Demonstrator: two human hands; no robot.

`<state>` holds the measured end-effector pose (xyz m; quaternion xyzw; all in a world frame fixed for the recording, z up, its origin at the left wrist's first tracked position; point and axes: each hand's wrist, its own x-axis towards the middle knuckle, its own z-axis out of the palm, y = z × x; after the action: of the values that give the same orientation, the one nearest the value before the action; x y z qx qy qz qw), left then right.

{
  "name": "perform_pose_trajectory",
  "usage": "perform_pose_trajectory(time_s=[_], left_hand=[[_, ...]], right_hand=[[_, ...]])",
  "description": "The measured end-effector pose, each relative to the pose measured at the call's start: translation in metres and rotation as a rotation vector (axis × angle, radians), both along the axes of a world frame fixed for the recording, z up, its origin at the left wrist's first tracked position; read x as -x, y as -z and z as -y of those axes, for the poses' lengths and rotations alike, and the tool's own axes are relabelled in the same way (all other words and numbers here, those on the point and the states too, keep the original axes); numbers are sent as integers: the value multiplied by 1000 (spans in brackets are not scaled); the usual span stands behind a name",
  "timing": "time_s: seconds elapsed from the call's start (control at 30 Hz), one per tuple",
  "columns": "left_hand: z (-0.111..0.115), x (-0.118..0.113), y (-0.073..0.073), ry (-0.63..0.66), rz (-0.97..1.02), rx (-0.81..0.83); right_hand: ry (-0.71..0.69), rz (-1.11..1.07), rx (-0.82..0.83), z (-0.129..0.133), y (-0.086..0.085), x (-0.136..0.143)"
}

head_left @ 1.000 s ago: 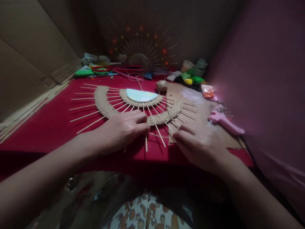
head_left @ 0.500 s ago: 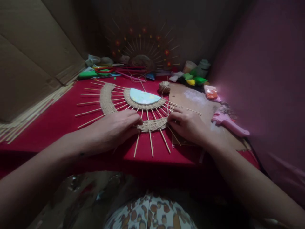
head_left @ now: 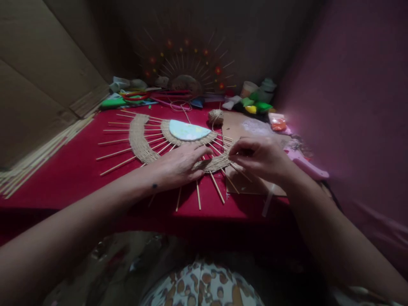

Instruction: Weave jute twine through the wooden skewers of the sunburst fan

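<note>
A half-round fan of thin wooden sticks (head_left: 217, 187) lies on the red cloth, with a pale blue half-disc (head_left: 188, 130) at its centre inside a woven twine rim (head_left: 165, 128). Farther out, a second woven twine band (head_left: 138, 138) curves across the sticks. My left hand (head_left: 183, 163) lies over this band, thumb below and fingers above, gripping it loosely. At the band's right end, my right hand (head_left: 259, 157) pinches the twine between thumb and fingers; the strand itself is mostly hidden. Behind sits a ball of twine (head_left: 216, 116), its strand trailing toward the fan.
Brown board (head_left: 234, 123) lies under the fan's right side, with a pink glue gun (head_left: 304, 163) beyond it. Colourful packets (head_left: 261, 106) and red-handled scissors (head_left: 135, 96) line the back. Loose sticks (head_left: 41, 157) lie left by cardboard (head_left: 38, 63). A flowered stick fan (head_left: 186, 83) stands behind.
My left hand has slid right along the band, its fingers spreading more. My right hand has moved slightly right and up, following the band's end. The view has shifted a little.
</note>
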<state>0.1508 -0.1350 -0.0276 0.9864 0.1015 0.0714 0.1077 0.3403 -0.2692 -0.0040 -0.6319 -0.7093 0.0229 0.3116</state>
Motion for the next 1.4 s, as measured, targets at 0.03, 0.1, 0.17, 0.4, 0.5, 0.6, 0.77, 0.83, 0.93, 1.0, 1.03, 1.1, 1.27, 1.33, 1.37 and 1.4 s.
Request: perform_pose_trajectory(time_s=[0.03, 0.1, 0.17, 0.4, 0.5, 0.6, 0.77, 0.83, 0.93, 1.0, 1.03, 1.1, 1.27, 1.33, 1.37, 1.4], left_hand=[[-1, 1, -1, 3, -4, 17], [-3, 3, -5, 22, 0, 28], [-4, 4, -9, 47, 9, 31], [-7, 6, -17, 47, 4, 79], [-9, 6, -14, 59, 38, 78], [-9, 7, -12, 57, 55, 77], [-9, 9, -11, 25, 45, 108], [-9, 10, -11, 26, 57, 104], [-9, 11, -11, 30, 67, 96], [-9, 12, -10, 33, 73, 96], [-9, 12, -10, 35, 78, 98], [-10, 12, -10, 40, 86, 110], [-13, 16, -8, 40, 62, 134], [-14, 17, -8, 45, 43, 129], [-14, 19, -8, 49, 34, 120], [-15, 20, -9, 54, 26, 110]], right_hand=[[-30, -39, 38, 3, -4, -1], [-59, -90, 102, 10, -11, -1], [-85, -99, 146, 19, -13, 2], [-73, 71, 84, 52, -7, 23], [-96, 75, 31, 61, 0, 31], [-78, 118, -2, 64, 10, 35], [-53, 182, -15, 65, 18, 36], [-62, 204, -7, 66, 19, 38], [-48, 261, -9, 70, 20, 41], [-28, 299, -24, 72, 20, 41], [-17, 313, -32, 72, 19, 39], [3, 335, -49, 73, 17, 34], [57, 419, -53, 60, 9, 14], [99, 441, -40, 48, 6, 8], [120, 450, -32, 41, 5, 5], [133, 457, -23, 33, 3, 3]])
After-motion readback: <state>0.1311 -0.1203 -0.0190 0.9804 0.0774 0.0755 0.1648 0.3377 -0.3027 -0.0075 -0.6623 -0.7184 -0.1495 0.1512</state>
